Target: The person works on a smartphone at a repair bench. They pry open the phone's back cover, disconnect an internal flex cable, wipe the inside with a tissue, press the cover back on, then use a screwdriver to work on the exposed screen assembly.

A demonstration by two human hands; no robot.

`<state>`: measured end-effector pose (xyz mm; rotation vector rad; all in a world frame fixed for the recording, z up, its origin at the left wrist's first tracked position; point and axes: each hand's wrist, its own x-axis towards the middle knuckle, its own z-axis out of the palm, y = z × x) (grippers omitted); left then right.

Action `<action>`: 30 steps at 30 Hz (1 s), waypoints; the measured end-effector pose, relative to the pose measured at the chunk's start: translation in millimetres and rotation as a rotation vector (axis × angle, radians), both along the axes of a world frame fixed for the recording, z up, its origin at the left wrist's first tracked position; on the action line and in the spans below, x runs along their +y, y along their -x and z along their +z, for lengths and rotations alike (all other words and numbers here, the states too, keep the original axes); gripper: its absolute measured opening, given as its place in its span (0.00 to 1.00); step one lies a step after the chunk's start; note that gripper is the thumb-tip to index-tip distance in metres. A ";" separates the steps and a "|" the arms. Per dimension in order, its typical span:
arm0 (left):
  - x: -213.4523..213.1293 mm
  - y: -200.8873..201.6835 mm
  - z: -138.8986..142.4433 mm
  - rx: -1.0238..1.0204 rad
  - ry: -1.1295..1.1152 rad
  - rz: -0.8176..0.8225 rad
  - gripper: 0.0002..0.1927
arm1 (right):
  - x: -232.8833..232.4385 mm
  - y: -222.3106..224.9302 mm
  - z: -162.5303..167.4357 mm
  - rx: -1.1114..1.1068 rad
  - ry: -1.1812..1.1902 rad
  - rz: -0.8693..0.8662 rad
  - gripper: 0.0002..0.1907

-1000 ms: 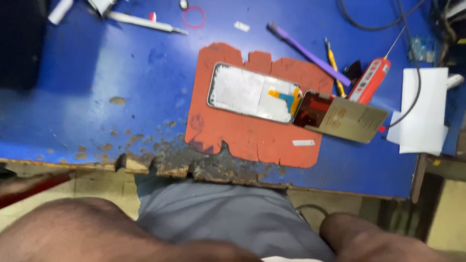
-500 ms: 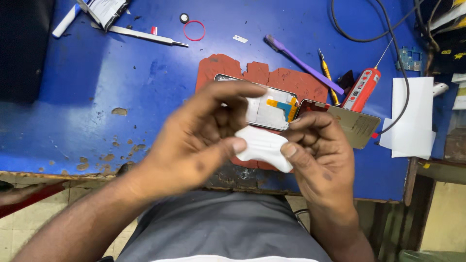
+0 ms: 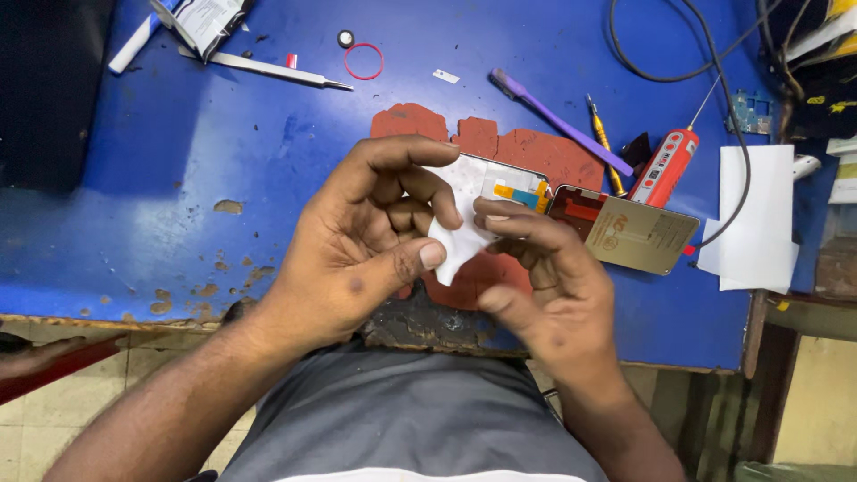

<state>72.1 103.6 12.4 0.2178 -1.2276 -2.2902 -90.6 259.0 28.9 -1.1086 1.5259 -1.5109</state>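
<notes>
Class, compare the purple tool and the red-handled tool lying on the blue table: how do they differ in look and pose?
The purple tool is slim and one colour throughout; the red-handled tool is thicker, with a pale panel on its body. The purple tool slants down to the right, while the red-handled tool leans up to the right and ends in a thin metal rod. Both lie flat on the blue table, untouched by the hands.

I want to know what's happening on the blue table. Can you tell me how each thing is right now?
left hand: pinching the white tissue
right hand: pinching the white tissue
white tissue: crumpled, held above the mat
phone frame: opened up, flat on the red mat
red mat: flat, edges ragged
gold back cover: off, lying beside the frame
red ring: lying loose
blue table: paint chipped
</notes>
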 end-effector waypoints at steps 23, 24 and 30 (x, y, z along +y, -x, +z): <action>6.3 4.8 4.9 -0.318 0.410 -0.026 0.12 | 13.3 23.2 -24.8 -0.659 -0.176 0.086 0.11; 7.2 4.8 3.7 -0.354 0.365 -0.003 0.10 | 11.1 21.2 -22.5 -0.598 -0.168 0.043 0.13; 13.8 5.3 3.9 -0.338 0.262 0.093 0.10 | -0.1 -5.8 -6.4 -0.151 -0.054 -0.092 0.21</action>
